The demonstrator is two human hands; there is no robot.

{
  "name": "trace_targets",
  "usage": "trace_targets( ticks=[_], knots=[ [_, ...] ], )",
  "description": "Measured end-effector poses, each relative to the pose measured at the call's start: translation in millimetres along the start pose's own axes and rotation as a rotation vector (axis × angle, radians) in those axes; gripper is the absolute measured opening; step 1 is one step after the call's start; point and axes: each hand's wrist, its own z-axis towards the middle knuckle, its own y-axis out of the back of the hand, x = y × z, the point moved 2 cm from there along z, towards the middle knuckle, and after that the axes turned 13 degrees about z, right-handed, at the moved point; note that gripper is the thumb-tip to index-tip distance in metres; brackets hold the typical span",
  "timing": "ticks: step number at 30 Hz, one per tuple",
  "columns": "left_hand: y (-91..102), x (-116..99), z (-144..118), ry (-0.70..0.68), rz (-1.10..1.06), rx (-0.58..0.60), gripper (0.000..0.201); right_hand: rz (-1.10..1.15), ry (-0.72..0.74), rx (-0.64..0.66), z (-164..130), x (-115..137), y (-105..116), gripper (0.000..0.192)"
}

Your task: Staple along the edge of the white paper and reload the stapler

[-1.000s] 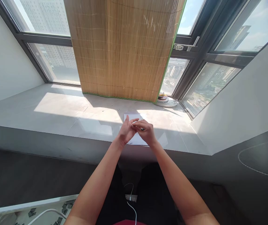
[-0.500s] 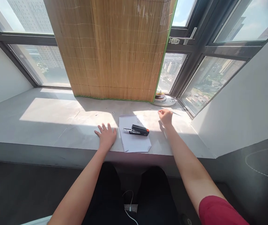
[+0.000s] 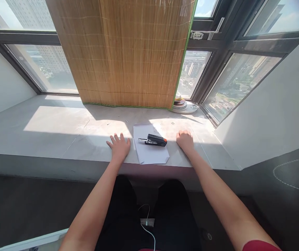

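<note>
My left hand [image 3: 120, 148] lies flat on the pale window sill [image 3: 52, 144], fingers spread, just left of a stack of white paper [image 3: 151, 155]. On the paper rests a black stapler [image 3: 153, 140] with a red-orange end, its silver part pointing left. Right of the paper, my right hand [image 3: 185, 140] rests on the sill as a closed fist, with nothing showing in it. Small thin bits [image 3: 172, 122], perhaps staples, lie on the sill beyond it. Neither hand touches the stapler.
A bamboo blind [image 3: 128, 62] with green edging hangs down to the back of the sill. Stacked plates [image 3: 184, 106] stand at the back right corner by the window frame. A white cable [image 3: 149, 232] runs between my legs.
My right hand has come down nearer the sill's front and turned from a pinch into a fist. Small bits now show beyond it. The left hand stays flat; the view has tilted slightly.
</note>
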Motion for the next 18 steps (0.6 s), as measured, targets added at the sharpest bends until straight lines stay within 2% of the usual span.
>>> trace_targets(
  ticks=[3,5,7,9,12,15,18],
  knots=[
    [0.6,-1.6,20.4,0.091,-0.051,0.031,0.024,-0.104,0.019,0.062,-13.5,6.5,-1.4,0.034],
    [0.8,-7.6,43.7,0.139,-0.193,0.042,0.011,-0.111,0.010,0.076,-13.0,10.0,-1.5,0.034],
    [-0.2,-17.6,70.7,0.048,-0.373,0.043,0.015,-0.107,0.003,0.075,-10.1,11.2,-1.1,0.035],
    [-3.4,-25.0,95.7,-0.035,-0.449,0.043,0.021,-0.102,0.000,0.073,-8.0,10.5,-1.1,0.035],
    [-12.4,-26.0,122.6,-0.053,-0.548,0.053,0.027,-0.091,-0.001,0.066,-8.0,8.9,-1.7,0.034],
    [-22.3,-20.7,133.9,-0.047,-0.513,0.070,0.025,-0.077,0.008,0.055,-9.5,9.8,-0.8,0.034],
    [-27.0,-16.1,131.0,-0.077,-0.404,0.071,0.019,-0.067,0.004,0.056,-10.2,12.9,2.1,0.034]
  ],
)
